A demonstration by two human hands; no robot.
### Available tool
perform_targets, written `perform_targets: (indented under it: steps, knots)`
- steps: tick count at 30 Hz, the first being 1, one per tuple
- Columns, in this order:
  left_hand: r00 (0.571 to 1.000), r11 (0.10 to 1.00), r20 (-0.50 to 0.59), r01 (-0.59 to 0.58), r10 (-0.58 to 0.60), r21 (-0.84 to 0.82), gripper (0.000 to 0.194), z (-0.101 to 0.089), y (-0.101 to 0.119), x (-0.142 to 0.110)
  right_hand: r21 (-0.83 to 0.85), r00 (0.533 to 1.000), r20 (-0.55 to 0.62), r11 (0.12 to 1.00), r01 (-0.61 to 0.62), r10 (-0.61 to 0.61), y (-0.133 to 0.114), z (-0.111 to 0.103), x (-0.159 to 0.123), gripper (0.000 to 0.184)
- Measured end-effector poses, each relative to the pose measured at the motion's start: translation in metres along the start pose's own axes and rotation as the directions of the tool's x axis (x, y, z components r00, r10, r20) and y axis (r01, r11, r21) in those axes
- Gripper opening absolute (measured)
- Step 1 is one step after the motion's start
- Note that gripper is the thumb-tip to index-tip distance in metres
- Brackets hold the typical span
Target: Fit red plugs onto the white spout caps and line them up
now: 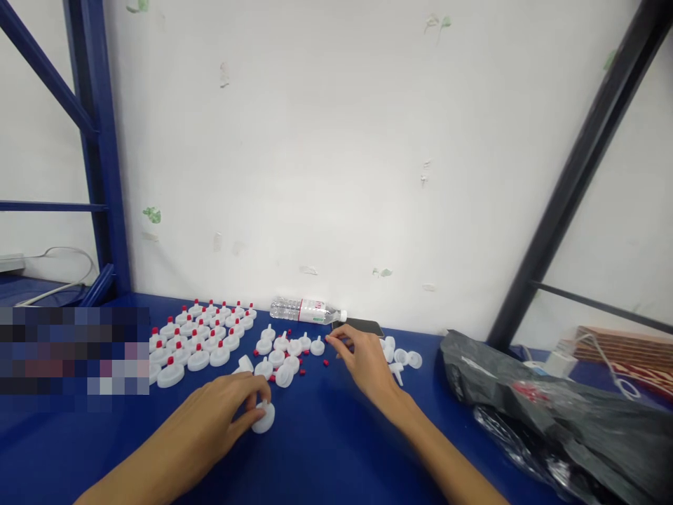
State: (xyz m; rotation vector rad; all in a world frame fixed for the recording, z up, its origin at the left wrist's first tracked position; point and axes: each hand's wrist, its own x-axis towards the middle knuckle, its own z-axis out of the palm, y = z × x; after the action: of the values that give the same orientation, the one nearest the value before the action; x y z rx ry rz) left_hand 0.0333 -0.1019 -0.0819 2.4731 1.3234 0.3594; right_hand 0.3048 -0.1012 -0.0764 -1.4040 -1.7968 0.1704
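My left hand (231, 403) is closed on a white plastic nozzle cap (263, 419), pinching it by its spout so the round base faces me. My right hand (360, 351) reaches farther out, thumb and forefinger pinched on a small red tip cap (327, 339). Between the hands lie several loose white nozzle caps (284, 376) without red tips, some upright and some tilted. Small red tip caps (302, 372) are scattered among them. At the left, white nozzle caps with red tips (198, 358) stand upright in rows.
A clear water bottle (310, 311) lies along the wall, with a dark flat object (362, 326) beside it. More white caps (400, 356) lie right of my right hand. A grey plastic bag (552, 414) covers the table's right side. Blue posts (102, 140) rise at the left.
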Motion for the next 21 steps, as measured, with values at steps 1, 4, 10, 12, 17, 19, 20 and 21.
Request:
perform_targets:
  steps: [1,4,10,12,17,19,20,21]
  knots:
    - [1.000,1.000,0.017,-0.006,0.006,-0.026,0.021,0.001,0.002,0.000,0.085,1.000,0.012,0.996,0.013,-0.014,-0.010,0.001,-0.003,0.018]
    - [0.999,0.996,0.041,-0.016,0.020,-0.084,0.021,0.006,0.005,-0.001,0.233,0.995,0.048,0.969,0.077,-0.091,-0.041,0.009,-0.016,0.016]
    - [0.999,0.996,0.034,0.001,0.002,-0.089,0.020,0.012,0.005,-0.007,0.274,0.970,0.174,0.954,0.118,-0.170,-0.069,0.030,-0.036,0.012]
    - [0.999,0.996,0.037,0.028,-0.025,-0.090,0.023,0.014,0.004,-0.009,0.273,0.958,0.230,0.956,0.105,-0.171,-0.068,0.034,-0.039,0.012]
    - [0.998,0.993,0.051,0.036,-0.031,-0.114,0.023,0.018,0.002,-0.008,0.310,0.936,0.321,0.950,0.043,-0.147,-0.065,0.035,-0.041,0.015]
    - [0.998,0.991,0.060,0.040,-0.033,-0.128,0.021,0.017,0.002,-0.008,0.303,0.937,0.321,0.952,0.037,-0.139,-0.064,0.035,-0.041,0.014]
    - [0.997,0.990,0.065,0.040,-0.031,-0.137,0.021,0.016,0.003,-0.008,0.300,0.937,0.322,0.953,0.034,-0.135,-0.064,0.035,-0.041,0.014]
    - [0.997,0.988,0.067,0.041,-0.031,-0.146,0.022,0.014,0.004,-0.009,0.299,0.937,0.323,0.954,0.030,-0.131,-0.064,0.035,-0.041,0.013]
